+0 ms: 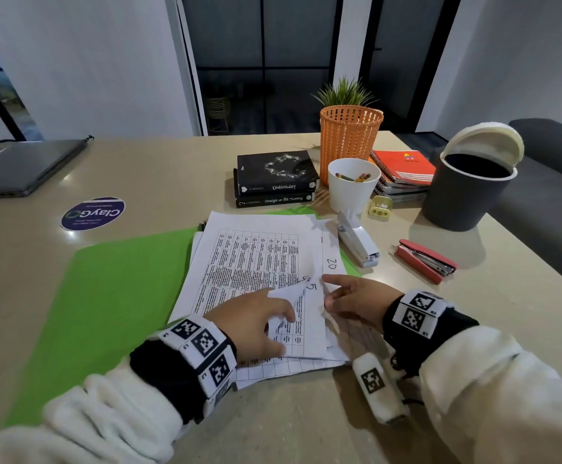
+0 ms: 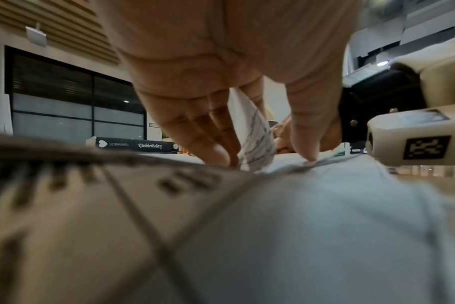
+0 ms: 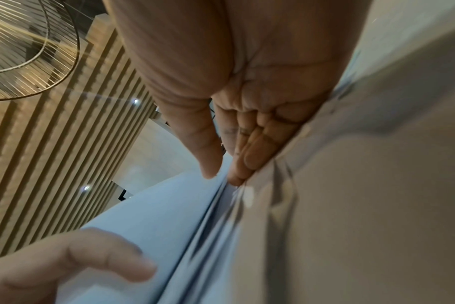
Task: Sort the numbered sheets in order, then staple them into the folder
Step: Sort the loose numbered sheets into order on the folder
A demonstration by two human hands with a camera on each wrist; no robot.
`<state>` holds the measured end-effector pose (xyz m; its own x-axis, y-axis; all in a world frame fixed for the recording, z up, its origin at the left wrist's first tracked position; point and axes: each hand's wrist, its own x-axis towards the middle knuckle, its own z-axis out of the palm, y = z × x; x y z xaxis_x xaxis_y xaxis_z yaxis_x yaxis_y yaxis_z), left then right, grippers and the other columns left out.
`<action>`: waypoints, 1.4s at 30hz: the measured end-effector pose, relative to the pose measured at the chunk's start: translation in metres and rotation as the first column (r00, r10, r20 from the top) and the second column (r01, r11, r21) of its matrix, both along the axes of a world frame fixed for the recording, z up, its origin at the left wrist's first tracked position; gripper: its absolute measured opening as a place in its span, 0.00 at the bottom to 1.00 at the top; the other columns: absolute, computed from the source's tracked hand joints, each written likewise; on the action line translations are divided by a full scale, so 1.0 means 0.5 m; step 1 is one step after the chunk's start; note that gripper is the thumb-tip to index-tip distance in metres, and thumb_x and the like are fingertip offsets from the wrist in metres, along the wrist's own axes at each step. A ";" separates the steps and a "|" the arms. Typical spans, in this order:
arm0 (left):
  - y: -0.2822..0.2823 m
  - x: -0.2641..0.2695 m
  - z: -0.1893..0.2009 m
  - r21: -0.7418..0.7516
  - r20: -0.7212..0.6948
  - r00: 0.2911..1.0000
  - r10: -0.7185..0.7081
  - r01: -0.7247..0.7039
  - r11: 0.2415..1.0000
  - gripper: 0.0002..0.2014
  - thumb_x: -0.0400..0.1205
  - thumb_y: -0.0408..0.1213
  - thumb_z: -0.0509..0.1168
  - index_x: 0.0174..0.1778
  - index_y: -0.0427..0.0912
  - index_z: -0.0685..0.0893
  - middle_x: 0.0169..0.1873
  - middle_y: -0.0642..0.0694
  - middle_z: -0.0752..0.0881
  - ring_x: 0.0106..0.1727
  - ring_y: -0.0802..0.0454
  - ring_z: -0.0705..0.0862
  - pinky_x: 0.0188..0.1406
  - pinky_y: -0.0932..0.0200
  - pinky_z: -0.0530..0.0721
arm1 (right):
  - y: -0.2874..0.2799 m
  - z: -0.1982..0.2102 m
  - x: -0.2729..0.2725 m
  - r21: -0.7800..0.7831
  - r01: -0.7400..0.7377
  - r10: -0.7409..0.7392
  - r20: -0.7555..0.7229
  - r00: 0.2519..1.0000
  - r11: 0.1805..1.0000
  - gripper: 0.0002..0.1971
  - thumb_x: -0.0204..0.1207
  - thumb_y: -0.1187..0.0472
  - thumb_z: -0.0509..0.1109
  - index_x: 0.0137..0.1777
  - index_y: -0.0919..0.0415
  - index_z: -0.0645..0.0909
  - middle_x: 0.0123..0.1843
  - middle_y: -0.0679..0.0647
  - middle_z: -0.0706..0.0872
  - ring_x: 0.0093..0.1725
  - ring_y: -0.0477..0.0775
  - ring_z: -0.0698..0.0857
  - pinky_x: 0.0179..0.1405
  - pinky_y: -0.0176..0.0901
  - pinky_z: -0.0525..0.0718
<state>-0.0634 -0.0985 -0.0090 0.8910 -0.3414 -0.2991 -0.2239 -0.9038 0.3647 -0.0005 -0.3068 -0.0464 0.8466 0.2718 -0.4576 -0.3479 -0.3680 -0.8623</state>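
The stack of numbered sheets (image 1: pixel 252 262) lies on the open green folder (image 1: pixel 118 296), at the near middle of the table (image 1: pixel 159 169). The top sheets carry a printed grid of text. Handwritten numbers show at the right edge: "20" on a sheet sticking out to the right, and "5" on a lifted sheet (image 1: pixel 306 316) whose corner is folded up.

My left hand (image 1: pixel 256 323) rests on the near part of the stack. Its grip is narrow: thumb and fingers pinch the curled edge of the lifted sheet, as the left wrist view shows, with fingertips (image 2: pixel 218 156) down on the paper.

My right hand (image 1: pixel 356 303) is just right of that sheet, at the right edge of the stack. In the right wrist view its thumb and fingers (image 3: pixel 247 156) stand nearly straight with a small gap, tips among the fanned sheet edges. I cannot tell whether it holds any one sheet.

Right of the stack, a white stapler (image 1: pixel 358 241) lies on the table, touching the far right corner of the papers. A red stapler (image 1: pixel 425 261) lies farther right, apart from it. Beyond them stand a white cup of pencils (image 1: pixel 353 189), a small yellow sharpener (image 1: pixel 380 205), two stacked black books (image 1: pixel 274 179), an orange basket with a plant (image 1: pixel 350 139), spiral notebooks (image 1: pixel 403 172) and a dark bin (image 1: pixel 467 189) with its lid tipped open. At far left lies a closed laptop (image 1: pixel 21 165), with a round purple sticker (image 1: pixel 92 213) near it.
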 end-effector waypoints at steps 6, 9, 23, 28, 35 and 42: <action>-0.008 -0.008 0.002 0.081 0.025 1.000 -0.013 0.011 0.997 0.22 0.69 0.55 0.73 0.57 0.65 0.75 0.36 0.63 0.70 0.44 0.58 0.77 0.41 0.60 0.73 | 0.002 0.012 -0.007 0.011 -0.027 0.027 0.007 1.000 1.000 0.32 0.75 0.78 0.66 0.77 0.56 0.67 0.39 0.52 0.84 0.20 0.39 0.77 0.17 0.26 0.72; -0.006 -0.007 -0.001 0.079 0.060 0.998 -0.015 0.010 0.997 0.20 0.70 0.55 0.73 0.56 0.64 0.75 0.38 0.62 0.70 0.45 0.57 0.76 0.41 0.60 0.72 | 0.001 0.009 -0.005 0.004 -0.034 0.034 0.002 0.999 0.999 0.32 0.75 0.78 0.65 0.77 0.55 0.68 0.39 0.52 0.84 0.20 0.40 0.76 0.17 0.27 0.72; 0.006 0.006 -0.010 -0.068 0.212 0.976 0.047 -0.033 0.997 0.11 0.81 0.43 0.58 0.39 0.40 0.76 0.38 0.46 0.78 0.35 0.50 0.76 0.32 0.57 0.71 | 0.007 -0.001 -0.004 0.101 0.093 -0.091 -0.020 0.996 0.991 0.07 0.76 0.73 0.68 0.45 0.62 0.75 0.36 0.58 0.83 0.35 0.50 0.81 0.35 0.32 0.81; 0.006 0.007 -0.006 -0.061 0.283 0.956 0.077 -0.062 0.996 0.13 0.82 0.47 0.60 0.33 0.47 0.70 0.31 0.56 0.70 0.35 0.53 0.73 0.32 0.59 0.66 | 0.021 0.015 -0.004 -0.106 0.045 -0.041 0.036 0.999 0.993 0.12 0.80 0.55 0.65 0.37 0.59 0.79 0.36 0.53 0.84 0.34 0.49 0.77 0.37 0.36 0.76; 0.006 0.005 0.000 -0.097 0.215 0.974 0.070 -0.050 0.994 0.09 0.79 0.50 0.64 0.41 0.50 0.84 0.33 0.58 0.72 0.33 0.58 0.74 0.32 0.62 0.67 | 0.045 0.047 -0.014 -0.271 -0.050 0.043 -0.034 0.999 0.961 0.23 0.80 0.41 0.59 0.39 0.57 0.85 0.25 0.50 0.83 0.25 0.51 0.76 0.26 0.38 0.72; 0.006 -0.003 0.003 -0.167 0.162 0.982 0.100 -0.073 0.983 0.16 0.77 0.59 0.64 0.52 0.54 0.85 0.51 0.59 0.84 0.45 0.63 0.81 0.44 0.64 0.74 | 0.066 0.050 -0.020 -0.506 -0.106 0.147 0.043 0.988 0.856 0.11 0.78 0.54 0.65 0.37 0.58 0.79 0.35 0.51 0.82 0.32 0.49 0.79 0.31 0.38 0.73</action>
<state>-0.0648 -0.0952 -0.0075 0.9522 -0.2922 -0.0892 -0.2186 -0.8556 0.4693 -0.0106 -0.2739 -0.0215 0.8588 0.1307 -0.4953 -0.2089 -0.7935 -0.5716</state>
